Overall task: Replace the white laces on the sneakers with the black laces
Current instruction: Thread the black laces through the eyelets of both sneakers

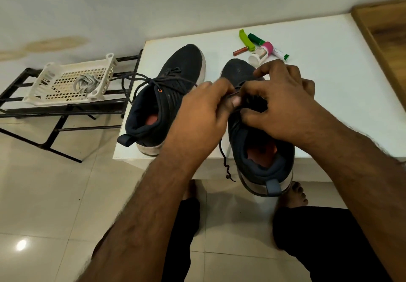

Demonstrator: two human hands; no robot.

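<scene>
Two hands work at the right sneaker [261,141]: the left grip [204,110] and right grip [279,106] both pinch its black lace [225,160], one end dangling off the worktop [329,88]. A second sneaker [167,97], laced black, stands just left. Five small toiletries [261,48] lie beyond, labels unreadable. One basket [70,81] on a rack [33,110] holds white laces [84,82].

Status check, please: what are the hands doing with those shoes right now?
Both hands, left hand and right hand, pinching black lace over right sneaker. Left sneaker laced black. White laces in basket. Nothing blocking.
</scene>
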